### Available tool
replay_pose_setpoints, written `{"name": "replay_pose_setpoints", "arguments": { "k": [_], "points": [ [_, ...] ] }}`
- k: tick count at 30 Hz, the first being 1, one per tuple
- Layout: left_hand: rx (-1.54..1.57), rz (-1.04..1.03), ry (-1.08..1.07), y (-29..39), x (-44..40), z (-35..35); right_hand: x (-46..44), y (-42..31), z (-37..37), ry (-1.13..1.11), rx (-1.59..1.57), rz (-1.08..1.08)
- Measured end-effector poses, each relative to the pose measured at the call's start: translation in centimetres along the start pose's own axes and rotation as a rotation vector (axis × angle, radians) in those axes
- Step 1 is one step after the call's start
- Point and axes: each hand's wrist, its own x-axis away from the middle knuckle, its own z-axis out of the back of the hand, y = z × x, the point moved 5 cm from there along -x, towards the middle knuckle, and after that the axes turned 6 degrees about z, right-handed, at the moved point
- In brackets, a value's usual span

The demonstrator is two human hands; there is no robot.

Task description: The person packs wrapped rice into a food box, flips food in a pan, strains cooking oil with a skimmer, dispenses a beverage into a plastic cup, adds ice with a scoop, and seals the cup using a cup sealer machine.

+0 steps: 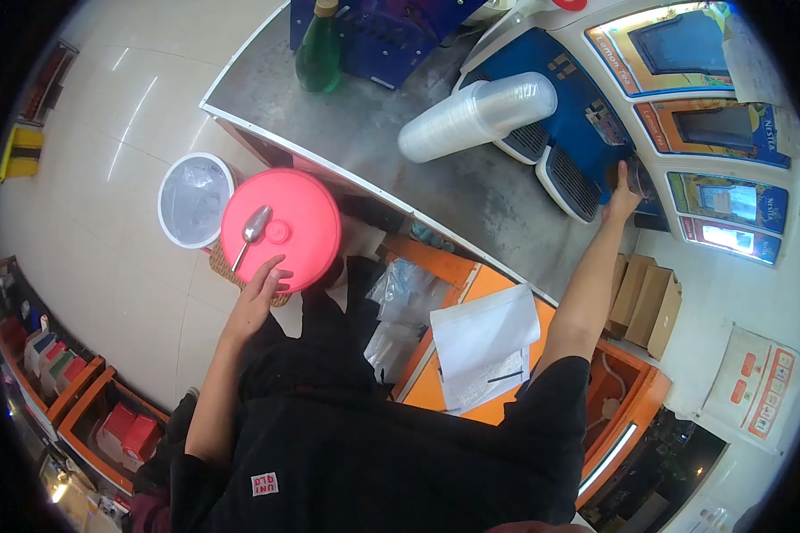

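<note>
My left hand [265, 291] is at the near edge of a round pink lid [307, 218], with its fingers apart and nothing held. A metal scoop [254, 226] lies on the lid beside its knob. My right hand [627, 194] reaches into the drink dispenser [587, 120] at the right, its fingers around what looks like a clear cup [644, 181], partly hidden. Nested clear plastic cups [480, 111] lie on the metal counter [373, 142] between my hands.
A green bottle [318, 58] stands at the counter's back. Beside the pink lid is a white-rimmed bin [196, 200]. White papers [486, 333] rest on an orange surface near my body. Cardboard boxes [646, 302] sit below the dispenser.
</note>
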Motion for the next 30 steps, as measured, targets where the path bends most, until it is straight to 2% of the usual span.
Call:
{"name": "replay_pose_setpoints", "arguments": {
  "k": [7, 10, 13, 17, 19, 22, 26, 29, 30],
  "points": [
    [-0.003, -0.009, 0.033, 0.2, 0.4, 1.0, 3.0, 0.5, -0.1, 0.178, -0.125, -0.047],
    [-0.082, -0.038, 0.009, -0.4, 0.4, 1.6, 5.1, 0.5, 0.2, 0.224, -0.069, 0.000],
    [-0.115, -0.047, 0.034, -0.2, 0.8, 2.3, 8.3, -1.6, 0.4, 0.177, 0.145, 0.133],
    [-0.126, -0.145, 0.068, -2.0, -0.3, 4.2, 14.3, -5.1, -0.5, 0.071, 0.147, 0.112],
    [-0.159, -0.125, 0.096, -3.0, -1.2, 5.1, 17.8, -7.7, -1.7, -0.006, 0.106, 0.079],
    [-0.230, -0.125, 0.142, -5.2, -3.7, 7.7, 23.7, -11.4, -4.5, -0.099, 0.044, 0.067],
    [-0.292, -0.186, 0.276, -9.1, -7.7, 12.2, 31.7, -14.1, -12.0, -0.224, 0.079, 0.061],
    [-0.545, -0.257, 0.356, -8.3, -10.0, 14.9, 36.9, -15.7, -20.5, -0.266, -0.029, -0.143],
    [-0.641, -0.263, 0.373, -8.5, -10.8, 15.9, 37.9, -14.8, -23.0, -0.273, -0.063, -0.128]
  ]
}}
